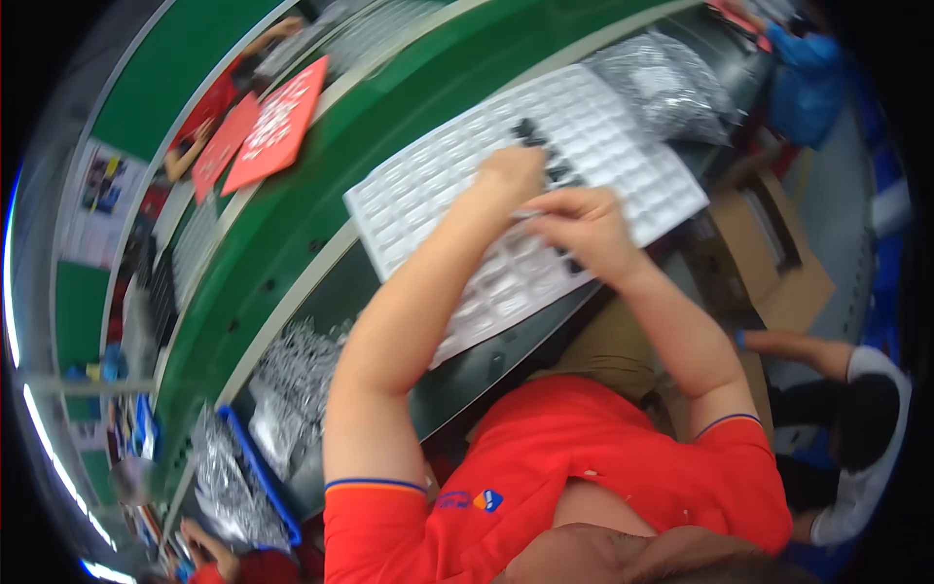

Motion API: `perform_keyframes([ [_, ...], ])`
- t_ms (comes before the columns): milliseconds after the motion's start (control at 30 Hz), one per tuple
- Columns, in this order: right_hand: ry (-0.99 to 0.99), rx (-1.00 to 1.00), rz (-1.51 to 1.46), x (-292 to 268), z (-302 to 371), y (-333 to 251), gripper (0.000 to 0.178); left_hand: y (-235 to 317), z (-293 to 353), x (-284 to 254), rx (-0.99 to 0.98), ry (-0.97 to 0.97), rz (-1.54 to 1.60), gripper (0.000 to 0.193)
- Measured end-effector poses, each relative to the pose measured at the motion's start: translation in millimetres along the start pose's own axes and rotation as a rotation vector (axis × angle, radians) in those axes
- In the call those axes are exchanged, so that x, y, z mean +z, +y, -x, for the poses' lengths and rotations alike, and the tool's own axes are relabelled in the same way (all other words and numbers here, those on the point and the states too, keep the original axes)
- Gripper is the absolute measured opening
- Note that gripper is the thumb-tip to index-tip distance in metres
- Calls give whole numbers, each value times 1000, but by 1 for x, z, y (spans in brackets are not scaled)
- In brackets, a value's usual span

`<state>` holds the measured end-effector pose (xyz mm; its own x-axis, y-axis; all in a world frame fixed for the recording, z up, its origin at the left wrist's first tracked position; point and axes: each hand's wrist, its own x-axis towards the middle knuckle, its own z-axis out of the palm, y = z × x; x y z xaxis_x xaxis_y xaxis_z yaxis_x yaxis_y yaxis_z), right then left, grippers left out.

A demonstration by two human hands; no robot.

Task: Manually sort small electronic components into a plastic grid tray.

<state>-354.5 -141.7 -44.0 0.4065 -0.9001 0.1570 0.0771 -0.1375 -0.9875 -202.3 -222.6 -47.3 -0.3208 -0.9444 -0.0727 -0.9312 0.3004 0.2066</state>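
Note:
A white plastic tray (623, 156) with rows of moulded pockets lies across the workbench in front of me. My left hand (513, 175) is curled low over the middle of the tray, beside a row of small black parts (528, 131); its fingertips are mostly hidden. Just to the right, my right hand (592, 232) has thumb and forefinger pinched on a small light-grey piece (526, 213), too small to name. More black parts (564, 177) sit in the pockets between and beyond my hands.
A clear bag of parts (666, 83) rests at the tray's far right. Many small metallic parts (297, 380) are heaped at left, near a blue-edged bin (258, 477). A green conveyor (263, 243) runs behind. Cardboard boxes (754, 243) stand at right; co-workers are around.

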Motion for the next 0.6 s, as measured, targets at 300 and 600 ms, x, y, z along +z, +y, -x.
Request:
perform_keyframes([
  [300,-75,-51,-205,31,-49,-18,17,-46,114,-26,-172,411,915,18],
  [600,-371,-79,-141,154,-76,-16,13,-91,255,-2,-540,951,949,16],
])
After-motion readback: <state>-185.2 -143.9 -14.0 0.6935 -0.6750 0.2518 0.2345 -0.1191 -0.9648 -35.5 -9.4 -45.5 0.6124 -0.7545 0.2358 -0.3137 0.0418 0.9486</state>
